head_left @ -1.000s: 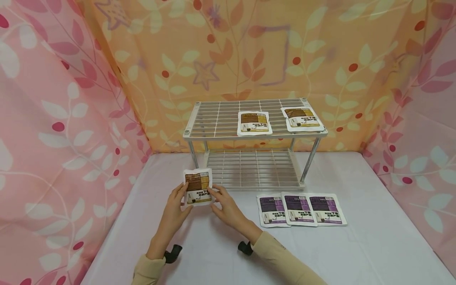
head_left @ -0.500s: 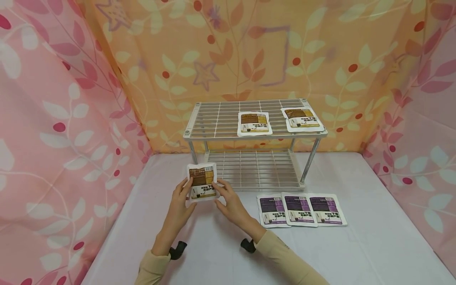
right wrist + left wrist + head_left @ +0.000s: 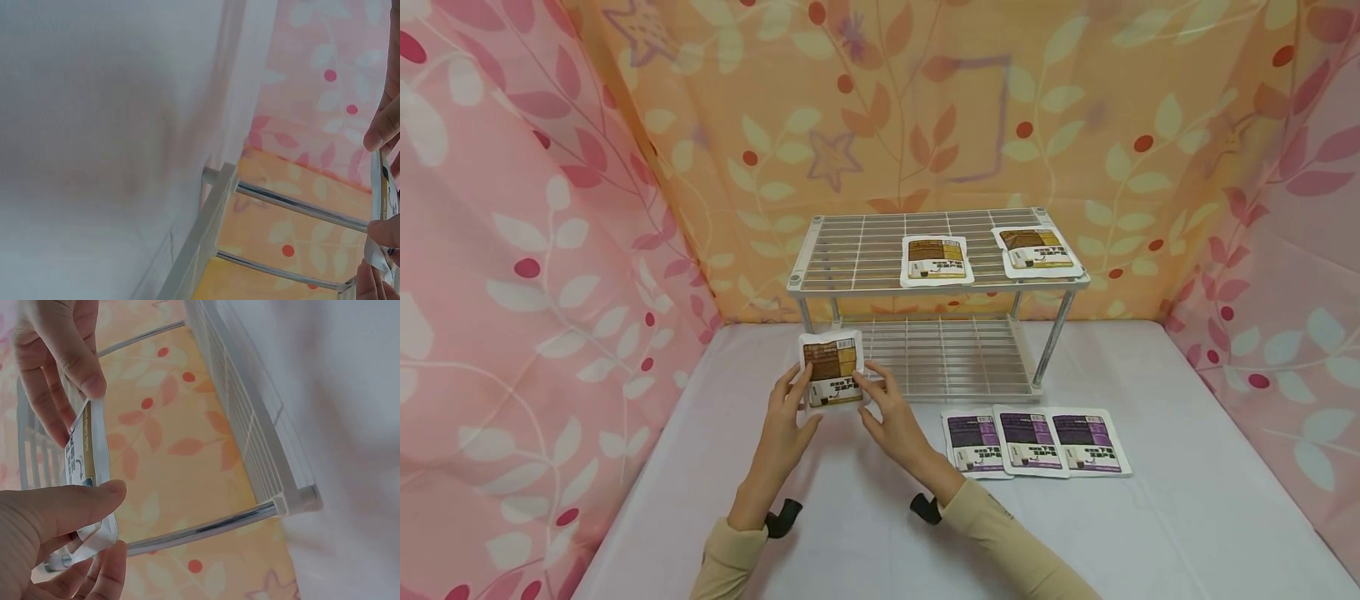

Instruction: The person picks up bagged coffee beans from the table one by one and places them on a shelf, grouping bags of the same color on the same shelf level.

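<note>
A white-edged pouch with a brown and gold label (image 3: 832, 367) is held up between both hands, in front of the rack's left side. My left hand (image 3: 781, 436) grips its left edge, and in the left wrist view the thumb and fingers pinch its end. The right hand (image 3: 897, 421) pinches the opposite edge, its thumb low and its fingers on the label side. Two matching brown pouches lie on the upper shelf of the white wire rack (image 3: 842, 250): one near the front middle (image 3: 936, 259), one at the right end (image 3: 1037, 252).
Three pouches with purple labels (image 3: 1030, 442) lie overlapping in a row on the white cloth, right of the hands. The rack's lower shelf (image 3: 940, 358) sits close over the table, between metal posts (image 3: 1052, 337). Patterned curtains (image 3: 880, 108) enclose the back and sides.
Both hands have lifted the brown pouch and carried it forward and slightly right, closer to the rack. The pouches on the shelf and the purple ones on the table have stayed put.
</note>
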`<state>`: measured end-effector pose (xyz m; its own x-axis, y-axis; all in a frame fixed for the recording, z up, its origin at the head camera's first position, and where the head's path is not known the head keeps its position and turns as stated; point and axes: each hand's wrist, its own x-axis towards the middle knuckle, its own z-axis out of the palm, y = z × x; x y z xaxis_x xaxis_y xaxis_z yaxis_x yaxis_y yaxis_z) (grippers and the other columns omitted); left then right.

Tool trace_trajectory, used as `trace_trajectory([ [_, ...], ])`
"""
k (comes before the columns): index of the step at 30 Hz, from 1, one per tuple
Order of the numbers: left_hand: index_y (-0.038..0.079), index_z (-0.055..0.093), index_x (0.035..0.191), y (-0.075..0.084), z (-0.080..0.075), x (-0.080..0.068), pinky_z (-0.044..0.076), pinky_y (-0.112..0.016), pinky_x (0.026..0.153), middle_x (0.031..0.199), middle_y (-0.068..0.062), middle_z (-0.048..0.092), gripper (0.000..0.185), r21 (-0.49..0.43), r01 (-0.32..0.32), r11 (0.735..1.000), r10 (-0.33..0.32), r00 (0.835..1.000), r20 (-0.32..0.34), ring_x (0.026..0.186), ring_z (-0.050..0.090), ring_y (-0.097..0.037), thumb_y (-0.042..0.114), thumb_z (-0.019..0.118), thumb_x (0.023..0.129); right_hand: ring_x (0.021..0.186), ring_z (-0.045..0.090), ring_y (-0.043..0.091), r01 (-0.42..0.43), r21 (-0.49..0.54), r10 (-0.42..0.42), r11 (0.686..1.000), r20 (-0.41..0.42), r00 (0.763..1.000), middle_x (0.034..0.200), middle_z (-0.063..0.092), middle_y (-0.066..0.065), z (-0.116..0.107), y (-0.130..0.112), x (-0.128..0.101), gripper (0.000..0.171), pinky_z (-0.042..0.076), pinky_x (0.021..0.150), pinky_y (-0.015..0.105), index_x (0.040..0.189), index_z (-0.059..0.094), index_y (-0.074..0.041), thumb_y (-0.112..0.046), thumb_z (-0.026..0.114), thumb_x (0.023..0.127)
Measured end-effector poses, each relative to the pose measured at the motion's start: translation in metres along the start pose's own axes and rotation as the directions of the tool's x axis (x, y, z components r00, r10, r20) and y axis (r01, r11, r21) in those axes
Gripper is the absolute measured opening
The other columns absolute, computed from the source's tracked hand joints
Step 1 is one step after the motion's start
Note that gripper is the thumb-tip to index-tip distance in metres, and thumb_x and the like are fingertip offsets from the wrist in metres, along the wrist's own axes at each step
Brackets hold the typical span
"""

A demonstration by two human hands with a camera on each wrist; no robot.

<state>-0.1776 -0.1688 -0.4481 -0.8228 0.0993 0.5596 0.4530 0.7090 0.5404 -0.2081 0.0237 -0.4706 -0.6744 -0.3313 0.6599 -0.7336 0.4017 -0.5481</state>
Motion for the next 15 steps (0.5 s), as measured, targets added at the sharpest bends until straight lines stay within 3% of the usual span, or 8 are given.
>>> trace_trajectory([
  [5,0.01,0.04,0.141,0.005,-0.001,0.006,0.052,-0.036,0.073,0.144,-0.017,0.033,0.084,-0.001,-0.038,0.999,0.038,0.998,-0.04,0.101,0.048,-0.023,-0.012,0.075,0.068,0.103,0.055,0.019,0.035,-0.005,-0.036,0.999,-0.021,0.999,0.141,0.034,0.016,-0.007,-0.003,0.006,0.057,0.053,0.075,0.031,0.135,0.047,-0.007,0.003,0.065,0.082],
  [15,0.008,0.043,0.139,0.016,-0.006,0.014,0.051,-0.043,0.079,0.144,-0.016,0.033,0.079,-0.005,-0.135,0.991,0.134,0.985,-0.11,0.107,0.047,-0.028,-0.011,0.075,0.068,0.097,0.053,0.018,0.127,-0.085,-0.133,0.988,-0.073,0.988,0.142,0.031,0.017,-0.018,-0.009,0.016,0.059,0.051,0.074,0.026,0.136,0.046,-0.004,0.003,0.066,0.081],
])
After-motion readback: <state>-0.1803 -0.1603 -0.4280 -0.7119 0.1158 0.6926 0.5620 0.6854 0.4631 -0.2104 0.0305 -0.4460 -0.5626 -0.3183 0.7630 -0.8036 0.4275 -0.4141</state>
